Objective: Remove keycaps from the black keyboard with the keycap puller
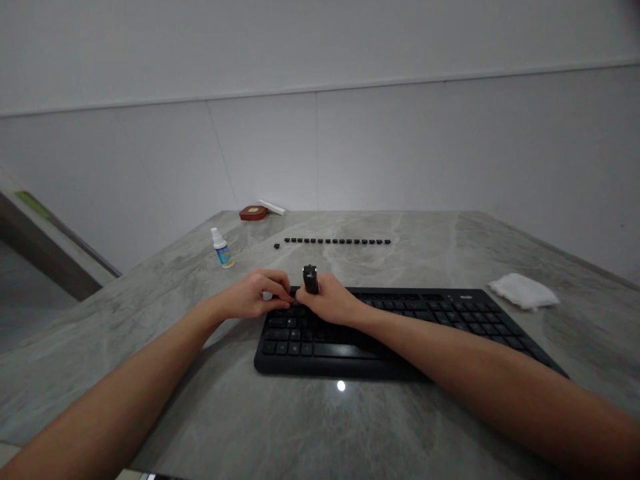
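Observation:
A black keyboard [345, 351] lies on the table in front of me. My right hand [329, 299] is closed around a black-handled tool [311, 279] over the keyboard's upper left keys. The handle's end points up out of the fist; its working end is hidden, so its kind cannot be told. My left hand [260, 293] is at the keyboard's upper left corner, thumb and fingertips pinched close beside the right fingers. What sits in that pinch, if anything, is too small to make out. Beyond the keyboard runs a row of small black keycaps [335, 241], with one keycap [277, 246] apart at its left.
A small white spray bottle [222, 249] with a blue label stands at left. White tissue or cloth [524, 291] lies right of the keyboard. A reddish-brown case [253, 213] and a white strip-like object [273, 207] are at the far table edge, near the wall.

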A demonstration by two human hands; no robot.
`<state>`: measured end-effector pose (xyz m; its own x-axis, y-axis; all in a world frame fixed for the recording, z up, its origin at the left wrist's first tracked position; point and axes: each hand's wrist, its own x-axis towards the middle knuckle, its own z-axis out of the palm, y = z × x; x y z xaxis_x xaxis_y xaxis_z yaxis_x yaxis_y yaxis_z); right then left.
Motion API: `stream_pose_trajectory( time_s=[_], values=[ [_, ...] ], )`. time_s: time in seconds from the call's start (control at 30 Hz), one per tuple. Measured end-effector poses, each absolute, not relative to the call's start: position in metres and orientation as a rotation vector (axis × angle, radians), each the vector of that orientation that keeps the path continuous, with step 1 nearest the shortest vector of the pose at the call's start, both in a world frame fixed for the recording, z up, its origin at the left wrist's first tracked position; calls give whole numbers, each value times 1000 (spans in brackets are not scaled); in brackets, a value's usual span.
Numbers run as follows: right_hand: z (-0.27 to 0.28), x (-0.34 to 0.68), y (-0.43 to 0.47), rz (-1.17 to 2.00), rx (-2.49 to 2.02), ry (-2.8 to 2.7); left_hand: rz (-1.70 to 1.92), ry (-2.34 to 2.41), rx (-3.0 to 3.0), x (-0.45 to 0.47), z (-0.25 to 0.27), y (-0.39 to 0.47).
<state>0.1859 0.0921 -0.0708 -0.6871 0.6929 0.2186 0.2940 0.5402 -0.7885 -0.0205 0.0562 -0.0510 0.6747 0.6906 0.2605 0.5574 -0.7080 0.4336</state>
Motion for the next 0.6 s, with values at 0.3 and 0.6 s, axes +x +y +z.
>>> stream_pose_trajectory(
  time_s=[0.3, 0.6],
  values=[
    [-72, 185, 93, 1069, -802, -2220, 582, 985, 2581, -22, -51, 56],
    [-68, 193, 90, 1033, -941, -2034, 598, 944, 2644, -12, -49, 54]
  ],
)
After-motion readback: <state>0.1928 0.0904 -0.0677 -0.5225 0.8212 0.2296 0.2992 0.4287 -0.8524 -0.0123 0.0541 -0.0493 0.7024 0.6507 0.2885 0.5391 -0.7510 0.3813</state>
